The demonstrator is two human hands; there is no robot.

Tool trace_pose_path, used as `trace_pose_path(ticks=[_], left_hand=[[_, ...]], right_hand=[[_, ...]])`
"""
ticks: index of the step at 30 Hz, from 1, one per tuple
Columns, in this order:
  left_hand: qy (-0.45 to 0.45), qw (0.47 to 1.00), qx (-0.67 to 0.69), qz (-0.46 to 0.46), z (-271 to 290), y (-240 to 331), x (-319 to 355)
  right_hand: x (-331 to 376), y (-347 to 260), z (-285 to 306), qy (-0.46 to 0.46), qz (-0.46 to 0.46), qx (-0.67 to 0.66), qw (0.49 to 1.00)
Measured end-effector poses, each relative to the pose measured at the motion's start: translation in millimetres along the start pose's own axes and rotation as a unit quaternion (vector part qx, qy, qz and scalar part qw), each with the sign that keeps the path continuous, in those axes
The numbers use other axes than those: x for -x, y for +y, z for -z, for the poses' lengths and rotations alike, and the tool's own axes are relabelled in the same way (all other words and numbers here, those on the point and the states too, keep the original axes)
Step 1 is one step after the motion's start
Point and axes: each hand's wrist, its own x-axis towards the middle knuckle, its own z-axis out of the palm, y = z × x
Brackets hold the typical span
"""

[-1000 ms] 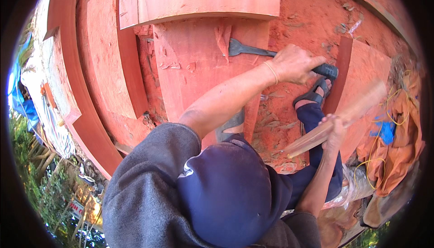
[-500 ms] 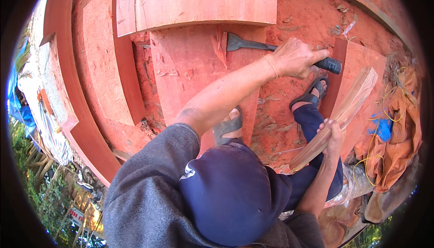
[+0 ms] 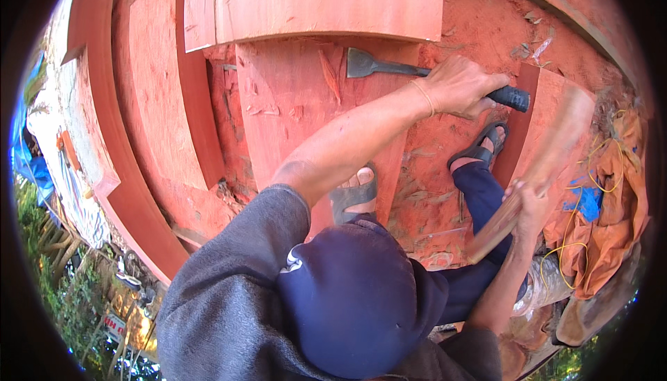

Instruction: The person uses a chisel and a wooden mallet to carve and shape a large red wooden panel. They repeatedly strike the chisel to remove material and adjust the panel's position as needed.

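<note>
My left hand (image 3: 462, 89) is closed around a chisel (image 3: 399, 69) with a broad, flat metal blade and a black grip. Its blade lies low over a reddish wooden board (image 3: 285, 138), pointing left; whether the edge touches the wood I cannot tell. A thin wood shaving (image 3: 329, 75) lies just left of the blade. My right hand (image 3: 526, 204) grips a long wooden club (image 3: 552, 158) near its narrower lower part. The thick upper end is smeared by motion and tilts up to the right, apart from the chisel's grip.
A large reddish wooden block (image 3: 313, 2) rests across the board's far end. Other thick planks (image 3: 170, 82) lie at the left, and another block (image 3: 556, 103) at the right. Beside it are an orange tarp (image 3: 604, 221) and yellow cord. My sandalled feet stand on reddish ground.
The club has swung up and to the right in my right hand. A wider gap shows between the chisel's edge and the shaving. My left hand keeps its grip.
</note>
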Motion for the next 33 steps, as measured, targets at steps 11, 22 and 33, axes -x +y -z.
trace_pose_path(ticks=[11, 22, 33], left_hand=[[0.050, 0.997, 0.032, -0.048, 7.7, 22.4, 8.1], [0.023, 0.998, 0.040, -0.031, -0.8, 17.2, 0.7], [0.005, 1.000, 0.012, -0.018, -18.1, 1.1, -2.3]], right_hand=[[-6.9, 14.5, 19.1, 0.045, 0.004, -0.176, 0.983], [4.2, 11.2, -15.1, 0.002, 0.023, 0.006, 1.000], [-0.1, -14.2, -26.6, -0.017, -0.026, 0.188, 0.982]])
